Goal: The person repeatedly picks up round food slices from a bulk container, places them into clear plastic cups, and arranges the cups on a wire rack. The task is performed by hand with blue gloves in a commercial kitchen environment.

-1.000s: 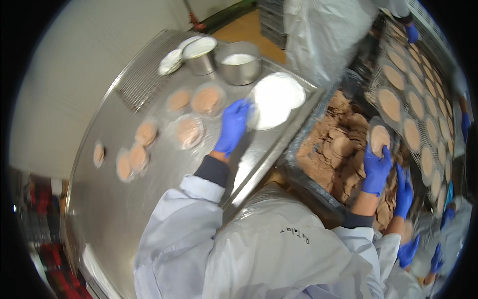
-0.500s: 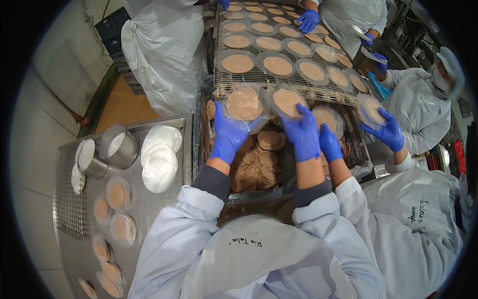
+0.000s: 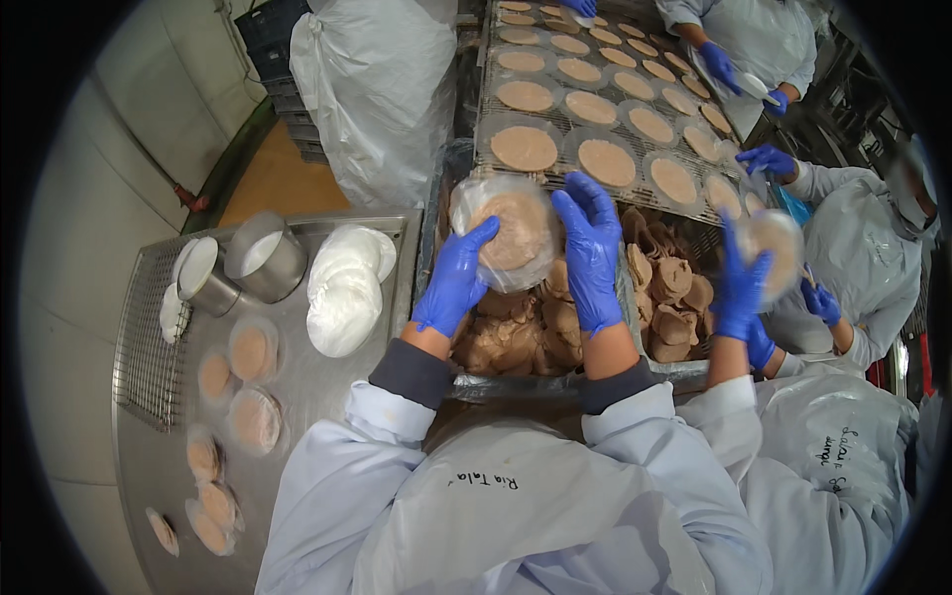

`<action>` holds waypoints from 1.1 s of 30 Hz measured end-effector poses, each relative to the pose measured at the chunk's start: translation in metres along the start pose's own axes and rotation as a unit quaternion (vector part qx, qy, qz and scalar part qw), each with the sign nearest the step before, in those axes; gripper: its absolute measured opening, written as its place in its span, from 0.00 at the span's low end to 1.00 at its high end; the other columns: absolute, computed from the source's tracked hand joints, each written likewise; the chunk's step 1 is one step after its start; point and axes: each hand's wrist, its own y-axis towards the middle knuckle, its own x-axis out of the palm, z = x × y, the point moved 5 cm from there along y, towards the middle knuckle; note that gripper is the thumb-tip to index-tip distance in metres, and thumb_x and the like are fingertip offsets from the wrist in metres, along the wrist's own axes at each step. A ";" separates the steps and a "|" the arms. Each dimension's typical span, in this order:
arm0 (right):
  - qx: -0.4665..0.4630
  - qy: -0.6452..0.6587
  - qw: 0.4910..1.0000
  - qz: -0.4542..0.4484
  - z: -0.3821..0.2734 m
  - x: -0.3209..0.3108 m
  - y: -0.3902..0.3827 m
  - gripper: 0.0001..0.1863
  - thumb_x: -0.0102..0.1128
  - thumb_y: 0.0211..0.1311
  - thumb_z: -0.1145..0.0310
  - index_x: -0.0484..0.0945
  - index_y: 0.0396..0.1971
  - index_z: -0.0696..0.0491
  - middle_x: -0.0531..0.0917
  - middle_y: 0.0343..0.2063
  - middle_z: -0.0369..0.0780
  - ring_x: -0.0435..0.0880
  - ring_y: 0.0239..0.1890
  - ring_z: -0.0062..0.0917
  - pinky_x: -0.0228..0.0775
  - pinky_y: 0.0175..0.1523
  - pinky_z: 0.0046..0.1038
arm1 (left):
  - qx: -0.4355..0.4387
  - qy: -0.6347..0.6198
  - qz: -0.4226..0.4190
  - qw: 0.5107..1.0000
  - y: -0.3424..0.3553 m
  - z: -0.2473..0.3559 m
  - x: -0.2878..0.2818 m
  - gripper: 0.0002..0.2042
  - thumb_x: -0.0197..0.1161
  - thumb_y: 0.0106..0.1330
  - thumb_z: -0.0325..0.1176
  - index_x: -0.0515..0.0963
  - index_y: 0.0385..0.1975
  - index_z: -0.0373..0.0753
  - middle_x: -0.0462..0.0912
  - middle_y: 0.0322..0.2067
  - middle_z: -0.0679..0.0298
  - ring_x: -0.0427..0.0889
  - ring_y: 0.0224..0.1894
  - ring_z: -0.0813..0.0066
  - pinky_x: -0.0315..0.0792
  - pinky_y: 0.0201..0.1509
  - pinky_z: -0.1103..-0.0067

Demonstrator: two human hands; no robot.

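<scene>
My left hand (image 3: 458,276), in a blue glove, grips a pale pinkish patty (image 3: 511,228) on clear round film over a dark-lined bin (image 3: 466,352) of piled brown meat. My right hand (image 3: 590,243), also gloved, is raised just right of that patty with thumb and fingers apart and nothing visible in them; whether it touches the film's edge I cannot tell. Beyond both hands is a wire rack (image 3: 543,177) covered with rows of similar patties on round films.
A steel table (image 3: 149,476) at left bears metal containers (image 3: 260,258), white discs (image 3: 342,297) and loose patties (image 3: 253,352). Co-workers in gowns stand at the right (image 3: 833,268) and back (image 3: 754,40); a co-worker's gloved hand (image 3: 739,288) holds a patty near my right. Dark crates (image 3: 268,40) are stacked at back left.
My view has swung from the steel table to the rack. My left hand has gone from the white discs to holding a patty; my right hand, earlier holding one, has its fingers apart.
</scene>
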 end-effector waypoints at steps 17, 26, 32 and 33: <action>-0.228 -0.376 0.897 0.054 -0.058 -0.026 0.035 0.17 0.50 0.54 0.71 0.71 0.46 0.53 0.77 0.37 0.47 0.76 0.36 0.38 0.64 0.44 0.38 | -0.007 -0.177 -0.104 0.979 0.055 -0.002 0.040 0.30 0.49 0.61 0.53 0.58 0.55 0.35 0.64 0.53 0.52 0.66 0.54 0.58 0.64 0.57 0.64; -0.084 -0.226 0.898 -0.368 -0.014 0.070 -0.066 0.16 0.55 0.53 0.67 0.75 0.43 0.54 0.76 0.45 0.40 0.69 0.53 0.26 0.44 0.64 0.36 | 0.106 -0.035 -0.027 0.993 -0.060 0.041 -0.028 0.22 0.55 0.59 0.39 0.64 0.50 0.33 0.70 0.48 0.54 0.71 0.49 0.61 0.68 0.53 0.69; 0.314 0.260 0.913 -0.013 0.059 0.018 -0.027 0.34 0.47 0.59 0.56 0.48 0.61 0.55 0.54 0.60 0.48 0.53 0.62 0.42 0.48 0.62 0.46 | 0.232 -0.176 0.214 0.932 -0.238 0.088 -0.148 0.23 0.54 0.59 0.30 0.59 0.53 0.31 0.68 0.50 0.49 0.71 0.50 0.56 0.68 0.54 0.66; 0.332 0.324 0.885 0.040 0.067 0.011 -0.018 0.42 0.53 0.55 0.56 0.39 0.62 0.52 0.46 0.63 0.47 0.48 0.64 0.43 0.43 0.62 0.51 | 0.272 -0.225 0.246 0.903 -0.274 0.092 -0.167 0.24 0.54 0.59 0.31 0.58 0.54 0.31 0.67 0.51 0.49 0.70 0.51 0.55 0.67 0.56 0.65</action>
